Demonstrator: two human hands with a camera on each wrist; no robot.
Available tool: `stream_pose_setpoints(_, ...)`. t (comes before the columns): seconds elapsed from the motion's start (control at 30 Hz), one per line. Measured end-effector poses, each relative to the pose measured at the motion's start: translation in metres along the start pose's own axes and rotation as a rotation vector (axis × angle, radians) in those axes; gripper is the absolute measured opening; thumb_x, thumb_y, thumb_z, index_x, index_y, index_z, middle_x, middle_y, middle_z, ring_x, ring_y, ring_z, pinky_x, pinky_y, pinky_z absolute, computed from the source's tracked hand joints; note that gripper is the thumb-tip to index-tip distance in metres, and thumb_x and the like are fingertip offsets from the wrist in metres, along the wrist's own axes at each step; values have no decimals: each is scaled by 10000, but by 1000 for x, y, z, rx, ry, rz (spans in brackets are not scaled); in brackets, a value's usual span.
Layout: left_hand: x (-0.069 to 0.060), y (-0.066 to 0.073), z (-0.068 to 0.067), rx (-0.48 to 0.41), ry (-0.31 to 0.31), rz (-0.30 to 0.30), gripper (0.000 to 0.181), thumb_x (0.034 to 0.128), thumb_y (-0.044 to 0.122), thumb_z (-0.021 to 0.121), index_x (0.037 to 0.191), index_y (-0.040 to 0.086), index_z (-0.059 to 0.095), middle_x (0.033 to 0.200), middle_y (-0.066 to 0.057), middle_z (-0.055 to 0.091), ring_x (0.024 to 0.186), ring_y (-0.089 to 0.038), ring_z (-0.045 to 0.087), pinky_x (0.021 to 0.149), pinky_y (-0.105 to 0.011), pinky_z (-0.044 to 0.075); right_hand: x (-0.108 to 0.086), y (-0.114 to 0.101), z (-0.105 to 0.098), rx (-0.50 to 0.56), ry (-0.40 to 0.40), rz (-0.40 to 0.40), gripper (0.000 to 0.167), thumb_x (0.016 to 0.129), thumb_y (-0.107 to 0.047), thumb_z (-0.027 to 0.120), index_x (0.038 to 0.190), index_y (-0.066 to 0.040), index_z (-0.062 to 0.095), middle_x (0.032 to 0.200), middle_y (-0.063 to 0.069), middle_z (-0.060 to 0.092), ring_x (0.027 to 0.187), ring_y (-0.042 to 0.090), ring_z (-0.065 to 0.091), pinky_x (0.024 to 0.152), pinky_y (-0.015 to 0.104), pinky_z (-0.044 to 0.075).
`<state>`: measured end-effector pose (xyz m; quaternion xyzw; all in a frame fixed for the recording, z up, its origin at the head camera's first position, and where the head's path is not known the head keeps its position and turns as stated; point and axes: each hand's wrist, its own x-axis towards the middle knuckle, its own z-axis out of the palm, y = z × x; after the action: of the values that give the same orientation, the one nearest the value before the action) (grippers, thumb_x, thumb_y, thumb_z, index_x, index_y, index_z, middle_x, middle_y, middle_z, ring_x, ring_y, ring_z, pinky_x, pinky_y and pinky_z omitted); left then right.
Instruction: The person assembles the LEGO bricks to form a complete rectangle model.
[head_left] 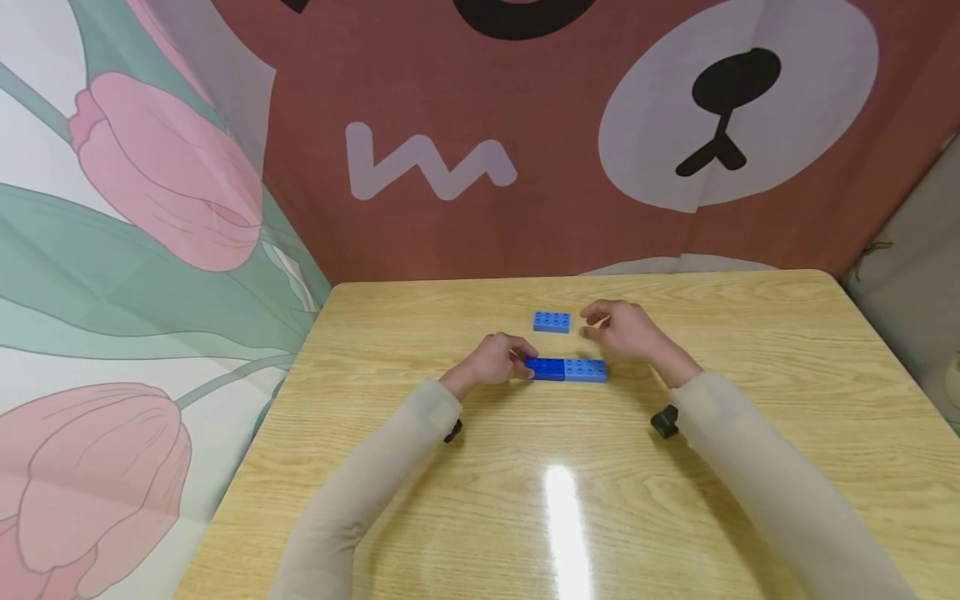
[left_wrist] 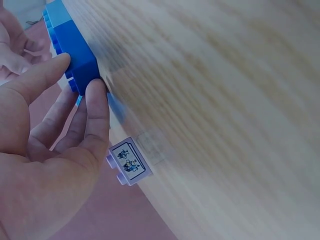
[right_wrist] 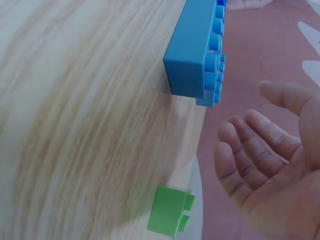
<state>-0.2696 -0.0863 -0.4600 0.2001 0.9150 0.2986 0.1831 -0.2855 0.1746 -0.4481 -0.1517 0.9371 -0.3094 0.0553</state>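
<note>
On the wooden table a dark blue building brick (head_left: 550,369) and a light blue brick (head_left: 586,372) lie end to end in a row, studs up. My left hand (head_left: 495,358) pinches the outer end of the dark blue brick, its thumb (left_wrist: 59,65) by the studs and a fingertip (left_wrist: 97,92) low against the end. Behind the row lies a second light blue brick (head_left: 552,322). My right hand (head_left: 618,327) hovers to the right of that brick, fingers loosely bent and holding nothing. In the right wrist view it is apart from the light blue brick (right_wrist: 187,50).
A lilac brick with a printed picture (left_wrist: 130,161) stands on the table beyond my left hand. A green brick (right_wrist: 169,211) shows near my right hand. Behind the table (head_left: 495,517) hangs a brown cloth (head_left: 555,225) with a bear face.
</note>
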Motion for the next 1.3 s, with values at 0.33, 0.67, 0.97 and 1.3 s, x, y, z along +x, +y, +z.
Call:
stream_pose_setpoints(0.33,0,0,0,-11,0,2,308,904,182,754,1204,129,708,1166,-32,716,987,-149,668,830,-258,557,14,-1,6,15,1,17,381,968,-258,654,1277,-36,637,1183,175,693,1065,335,666,923,501,533)
stream_pose_setpoints(0.67,1,0,0,-29,0,-20,302,902,187,757,1196,138,710,1159,-23,714,970,-139,660,819,-260,558,27,1,12,34,-13,52,395,976,-283,638,1299,-55,618,1183,150,680,1087,315,642,911,474,521)
stream_pose_setpoints(0.97,2,-2,0,-23,3,2,294,897,175,761,1183,125,717,1141,-34,726,956,-148,672,793,-250,557,34,0,14,47,-40,56,418,984,-259,624,1335,-33,592,1233,182,666,1110,341,638,915,487,527)
stream_pose_setpoints(1.3,2,-1,-1,-18,-3,-7,296,898,190,762,1187,143,716,1146,-22,725,971,-147,678,805,-251,560,41,1,19,57,-43,79,411,969,-253,649,1315,-37,605,1255,176,659,1131,342,630,926,482,533)
